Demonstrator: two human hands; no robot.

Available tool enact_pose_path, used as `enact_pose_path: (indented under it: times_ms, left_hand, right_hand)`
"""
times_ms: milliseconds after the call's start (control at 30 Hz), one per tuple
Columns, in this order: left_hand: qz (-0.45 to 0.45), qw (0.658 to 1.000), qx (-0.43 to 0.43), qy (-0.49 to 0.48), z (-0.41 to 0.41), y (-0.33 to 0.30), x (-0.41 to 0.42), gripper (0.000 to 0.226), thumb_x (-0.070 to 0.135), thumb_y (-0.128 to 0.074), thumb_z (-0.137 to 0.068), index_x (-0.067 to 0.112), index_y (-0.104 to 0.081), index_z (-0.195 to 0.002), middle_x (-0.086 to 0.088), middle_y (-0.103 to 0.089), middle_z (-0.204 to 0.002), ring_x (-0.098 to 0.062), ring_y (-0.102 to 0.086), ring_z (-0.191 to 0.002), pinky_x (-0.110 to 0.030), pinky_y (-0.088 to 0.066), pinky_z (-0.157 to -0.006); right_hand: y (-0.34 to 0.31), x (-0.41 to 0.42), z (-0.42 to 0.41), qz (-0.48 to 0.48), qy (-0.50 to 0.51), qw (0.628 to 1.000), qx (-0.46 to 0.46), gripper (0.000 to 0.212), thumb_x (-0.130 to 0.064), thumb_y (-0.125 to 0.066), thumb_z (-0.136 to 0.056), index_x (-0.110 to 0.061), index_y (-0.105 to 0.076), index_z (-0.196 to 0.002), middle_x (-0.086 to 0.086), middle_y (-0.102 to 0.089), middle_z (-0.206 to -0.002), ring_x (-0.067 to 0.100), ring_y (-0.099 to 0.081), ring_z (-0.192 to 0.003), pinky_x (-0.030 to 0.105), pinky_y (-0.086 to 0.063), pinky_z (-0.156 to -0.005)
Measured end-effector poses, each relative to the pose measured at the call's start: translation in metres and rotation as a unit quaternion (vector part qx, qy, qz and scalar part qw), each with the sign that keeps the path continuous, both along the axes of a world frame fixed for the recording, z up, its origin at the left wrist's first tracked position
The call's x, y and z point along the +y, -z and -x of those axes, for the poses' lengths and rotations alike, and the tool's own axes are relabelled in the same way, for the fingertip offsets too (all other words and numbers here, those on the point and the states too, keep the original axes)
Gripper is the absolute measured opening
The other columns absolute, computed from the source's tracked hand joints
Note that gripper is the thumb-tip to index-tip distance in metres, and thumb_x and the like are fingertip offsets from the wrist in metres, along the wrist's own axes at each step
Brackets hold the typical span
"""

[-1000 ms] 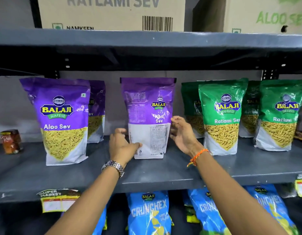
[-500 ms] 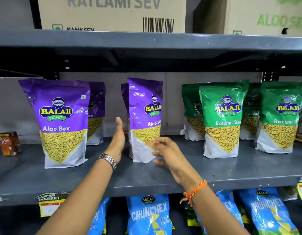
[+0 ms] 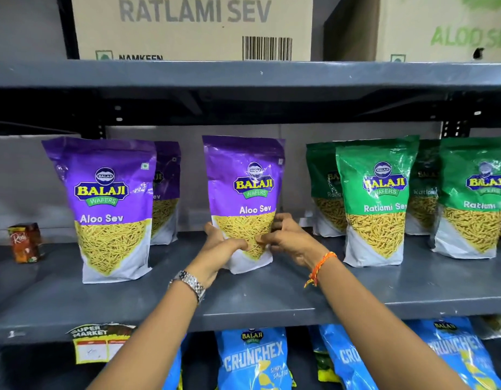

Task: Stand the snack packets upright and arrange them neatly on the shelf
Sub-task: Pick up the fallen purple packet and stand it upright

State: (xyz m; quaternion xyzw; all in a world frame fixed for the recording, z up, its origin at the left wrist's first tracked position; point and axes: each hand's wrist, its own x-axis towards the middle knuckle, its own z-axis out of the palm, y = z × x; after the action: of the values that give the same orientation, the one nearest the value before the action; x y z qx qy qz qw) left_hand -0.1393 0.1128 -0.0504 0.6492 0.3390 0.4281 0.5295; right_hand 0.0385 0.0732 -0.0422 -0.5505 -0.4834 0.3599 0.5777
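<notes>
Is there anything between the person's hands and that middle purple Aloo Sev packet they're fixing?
Nothing visible. The left hand and right hand already clasp the lower part of the middle Aloo Sev packet, which stands upright, front label outward, on the grey shelf, with bare shelf on both sides.

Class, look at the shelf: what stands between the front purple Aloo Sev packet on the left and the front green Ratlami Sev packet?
In the head view, another purple Aloo Sev packet stands there, upright, gripped low down by the left hand and right hand.
</notes>
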Motion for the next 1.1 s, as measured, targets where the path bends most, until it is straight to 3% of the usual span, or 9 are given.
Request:
enact_pose_path:
  times_ms: [67,167,200,333,467,600,767,1000,1100]
  left_hand:
    - [-0.023,0.998,0.047,0.023,0.007,0.007,0.026,0.101,0.014,-0.091,-0.050,0.001,-0.033,-0.131,-0.009,-0.061,-0.130,-0.024,-0.061,-0.127,-0.039,-0.055,-0.100]
    - [-0.064,0.991,0.114,0.017,0.012,0.029,0.066,0.130,0.040,-0.104,-0.023,0.005,-0.043,-0.133,-0.012,-0.059,-0.140,-0.026,-0.059,-0.133,-0.045,-0.051,-0.111]
    - [-0.077,0.989,0.129,0.012,0.014,0.031,0.065,0.129,0.041,-0.103,-0.022,0.008,-0.043,-0.132,-0.010,-0.059,-0.140,-0.025,-0.059,-0.132,-0.046,-0.050,-0.111]
    - [-0.097,0.983,0.156,-0.006,0.023,0.029,0.048,0.124,0.040,-0.097,-0.026,0.008,-0.038,-0.131,-0.007,-0.058,-0.137,-0.024,-0.056,-0.131,-0.048,-0.049,-0.111]
    - [-0.104,0.979,0.173,0.014,0.028,0.015,0.048,0.134,0.052,-0.099,-0.023,0.005,-0.034,-0.130,-0.013,-0.056,-0.135,-0.027,-0.055,-0.132,-0.048,-0.050,-0.110]
    - [-0.119,0.976,0.178,0.031,0.043,0.027,0.035,0.141,0.061,-0.099,-0.026,0.013,-0.030,-0.139,-0.004,-0.056,-0.144,-0.020,-0.053,-0.136,-0.045,-0.044,-0.117]
    - [-0.160,0.970,0.182,0.020,0.054,0.036,0.003,0.097,0.017,-0.093,-0.068,0.006,-0.027,-0.137,0.002,-0.049,-0.129,-0.013,-0.047,-0.127,-0.024,-0.038,-0.104]
    - [-0.138,0.978,0.141,0.062,0.062,0.036,0.000,0.123,0.052,-0.097,-0.038,0.020,-0.024,-0.131,-0.003,-0.052,-0.144,-0.019,-0.049,-0.140,-0.041,-0.042,-0.118]
    - [-0.124,0.983,0.117,0.067,0.076,0.032,-0.007,0.127,0.046,-0.102,-0.038,0.029,-0.020,-0.134,-0.006,-0.057,-0.142,-0.023,-0.056,-0.136,-0.044,-0.043,-0.118]
  right_hand:
    - [0.004,0.002,-0.002,-0.006,-0.001,1.000,-0.030,0.028,0.003,-0.080,-0.079,-0.008,-0.062,-0.097,-0.005,-0.072,-0.084,0.004,-0.070,-0.071,0.016,-0.053,-0.056]
    - [0.005,0.006,-0.012,0.008,-0.001,0.998,-0.059,0.089,-0.025,-0.101,-0.047,-0.005,-0.060,-0.123,0.004,-0.078,-0.109,0.014,-0.076,-0.099,0.031,-0.062,-0.085]
    - [0.010,0.008,-0.017,0.009,-0.005,0.999,-0.046,0.096,-0.022,-0.101,-0.045,-0.006,-0.056,-0.128,0.007,-0.076,-0.116,0.019,-0.073,-0.108,0.037,-0.059,-0.095]
    - [0.024,-0.007,-0.007,0.016,-0.052,0.998,-0.034,0.047,0.013,-0.080,-0.073,-0.008,-0.067,-0.113,0.007,-0.076,-0.109,0.023,-0.072,-0.102,0.033,-0.059,-0.096]
    - [0.020,-0.009,-0.005,-0.009,-0.048,0.998,-0.041,0.037,0.011,-0.079,-0.075,-0.012,-0.072,-0.103,0.005,-0.077,-0.106,0.025,-0.072,-0.102,0.045,-0.051,-0.107]
    - [0.032,-0.029,0.004,-0.033,-0.035,0.996,-0.076,0.034,0.000,-0.085,-0.073,-0.018,-0.075,-0.099,0.003,-0.078,-0.110,0.019,-0.074,-0.105,0.041,-0.054,-0.105]
    - [0.048,-0.050,0.012,-0.069,-0.010,0.991,-0.115,0.052,-0.020,-0.092,-0.065,-0.014,-0.075,-0.114,0.002,-0.079,-0.116,0.019,-0.073,-0.112,0.044,-0.054,-0.105]
    - [0.049,-0.056,0.017,-0.058,-0.021,0.992,-0.114,0.065,-0.026,-0.095,-0.059,-0.014,-0.071,-0.118,0.002,-0.078,-0.118,0.021,-0.073,-0.113,0.047,-0.052,-0.107]
    - [0.041,-0.064,0.022,-0.054,0.001,0.991,-0.122,0.104,-0.032,-0.100,-0.049,-0.012,-0.049,-0.137,0.005,-0.069,-0.133,0.019,-0.066,-0.121,0.045,-0.049,-0.110]
